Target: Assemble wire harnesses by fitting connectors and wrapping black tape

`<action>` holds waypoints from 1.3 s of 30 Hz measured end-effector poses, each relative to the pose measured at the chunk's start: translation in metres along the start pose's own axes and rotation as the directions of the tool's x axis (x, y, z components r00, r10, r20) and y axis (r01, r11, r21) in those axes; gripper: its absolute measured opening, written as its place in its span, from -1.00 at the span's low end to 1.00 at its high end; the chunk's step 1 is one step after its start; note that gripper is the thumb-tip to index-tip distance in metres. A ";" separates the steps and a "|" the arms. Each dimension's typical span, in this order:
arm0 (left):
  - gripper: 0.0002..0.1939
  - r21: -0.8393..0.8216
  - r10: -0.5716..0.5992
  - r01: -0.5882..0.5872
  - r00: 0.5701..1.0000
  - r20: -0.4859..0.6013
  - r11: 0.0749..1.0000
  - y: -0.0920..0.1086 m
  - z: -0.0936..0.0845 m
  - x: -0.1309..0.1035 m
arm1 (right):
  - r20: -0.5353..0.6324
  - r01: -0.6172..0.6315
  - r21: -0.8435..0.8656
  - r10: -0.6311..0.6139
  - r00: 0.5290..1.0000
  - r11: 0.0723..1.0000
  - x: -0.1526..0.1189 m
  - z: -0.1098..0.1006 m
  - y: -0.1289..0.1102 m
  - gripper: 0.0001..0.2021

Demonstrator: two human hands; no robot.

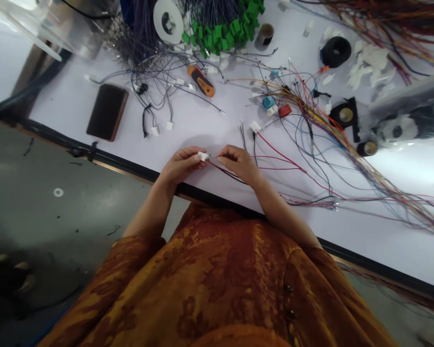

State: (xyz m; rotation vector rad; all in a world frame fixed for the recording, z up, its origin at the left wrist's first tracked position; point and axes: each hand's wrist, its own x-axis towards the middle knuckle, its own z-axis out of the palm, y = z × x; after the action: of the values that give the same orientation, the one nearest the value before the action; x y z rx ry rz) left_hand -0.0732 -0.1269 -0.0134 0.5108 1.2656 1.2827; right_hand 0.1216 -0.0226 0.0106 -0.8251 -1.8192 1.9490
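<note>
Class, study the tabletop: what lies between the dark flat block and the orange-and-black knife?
In the head view, thin wires and small white connectors lie loosely between the block and the knife.

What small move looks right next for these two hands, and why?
Probably ease the right hand gently toward the white connector: the left hand holds that connector, and the thin wire in the right hand points at it. Whether wire and connector already touch is too small to tell.
</note>
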 end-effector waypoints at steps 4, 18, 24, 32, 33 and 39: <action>-0.61 -0.047 -0.019 0.018 1.000 -0.022 0.999 -0.001 0.002 -0.002 | -0.029 -0.034 0.027 0.034 0.999 0.999 0.000 0.002 -0.005 -0.78; -0.65 0.083 0.143 -0.131 0.979 -0.146 0.988 -0.001 0.013 -0.015 | -0.190 0.060 -0.174 -0.094 0.977 0.983 -0.007 0.025 -0.001 -0.77; -0.68 0.375 0.184 -0.112 0.970 -0.161 0.920 -0.003 0.012 -0.025 | -0.176 0.019 -0.275 -0.070 0.982 0.961 -0.008 0.040 0.008 -0.83; -0.81 0.566 0.125 -0.016 0.980 -0.154 0.824 0.009 0.009 -0.035 | -0.041 0.069 -0.294 -0.085 0.996 0.953 -0.011 0.026 0.015 -0.90; -0.82 0.558 0.124 -0.010 0.978 -0.167 0.830 0.008 0.009 -0.036 | -0.038 0.076 -0.298 -0.092 0.995 0.952 -0.013 0.023 0.015 -0.90; -0.82 0.530 0.143 -0.070 0.985 -0.099 0.845 0.001 0.020 -0.039 | 0.008 0.153 -0.415 -0.164 0.986 0.897 -0.026 0.016 0.015 -0.89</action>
State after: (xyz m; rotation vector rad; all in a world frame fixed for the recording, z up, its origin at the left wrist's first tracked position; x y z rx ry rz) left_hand -0.0474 -0.1546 0.0092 0.9067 1.7370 1.0629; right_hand 0.1336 -0.0531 0.0002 -0.7872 -2.2470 1.4630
